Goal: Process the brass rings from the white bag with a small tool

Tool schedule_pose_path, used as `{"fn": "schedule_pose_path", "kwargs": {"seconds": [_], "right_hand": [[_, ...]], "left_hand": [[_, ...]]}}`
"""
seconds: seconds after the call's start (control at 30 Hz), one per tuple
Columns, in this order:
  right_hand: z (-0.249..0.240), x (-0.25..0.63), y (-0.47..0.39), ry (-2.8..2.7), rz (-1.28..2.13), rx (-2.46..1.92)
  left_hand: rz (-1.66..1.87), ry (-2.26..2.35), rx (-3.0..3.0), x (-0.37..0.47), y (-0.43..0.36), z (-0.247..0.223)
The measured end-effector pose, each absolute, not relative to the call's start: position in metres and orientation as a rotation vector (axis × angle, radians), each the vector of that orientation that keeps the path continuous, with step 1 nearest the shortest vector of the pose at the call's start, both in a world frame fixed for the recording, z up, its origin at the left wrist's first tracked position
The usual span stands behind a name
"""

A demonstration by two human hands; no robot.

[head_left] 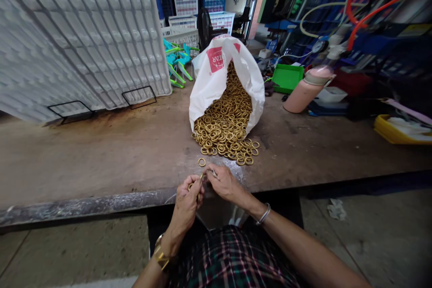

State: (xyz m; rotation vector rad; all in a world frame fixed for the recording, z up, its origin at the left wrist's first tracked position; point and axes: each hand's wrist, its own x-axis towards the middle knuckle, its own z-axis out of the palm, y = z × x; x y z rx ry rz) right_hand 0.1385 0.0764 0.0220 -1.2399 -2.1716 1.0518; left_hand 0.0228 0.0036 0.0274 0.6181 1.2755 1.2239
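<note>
Brass-coloured rings [224, 130] spill from a white plastic bag [209, 92] onto the brown worktable [135, 153]. One loose ring [201, 162] lies apart, just beyond my hands. My left hand [189, 195] is closed on brass rings near the table's front edge, one pinched upright between thumb and finger. My right hand [222, 183] is close against it, its fingers closed around a small, thin metal tool whose kind I cannot make out. The tool's tip is beside the pinched ring; whether they touch is hard to tell.
Stacked white ribbed trays [84, 31] stand at the left by black wire stands [140, 96]. Behind the bag are turquoise and green clips [177, 63]. To the right are a green tray [288, 78], a pink bottle [305, 92] and a yellow tray [391, 131].
</note>
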Motion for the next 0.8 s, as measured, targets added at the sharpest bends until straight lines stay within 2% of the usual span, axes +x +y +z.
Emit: {"fn": "schedule_pose_path", "kwargs": {"seconds": [0.13, 0.23, 0.8], "right_hand": [[0.020, 0.142, 0.071, -2.530, 0.751, -1.183], [0.024, 0.142, 0.067, -2.649, 0.654, -1.196], [0.031, 0.139, 0.068, -2.724, 0.642, -1.326]], "left_hand": [[1.238, 1.300, 0.631, 0.023, 0.004, 0.026], [1.247, 1.316, 0.642, 0.023, 0.004, 0.026], [1.212, 1.441, 0.832, 0.024, 0.001, 0.022]]}}
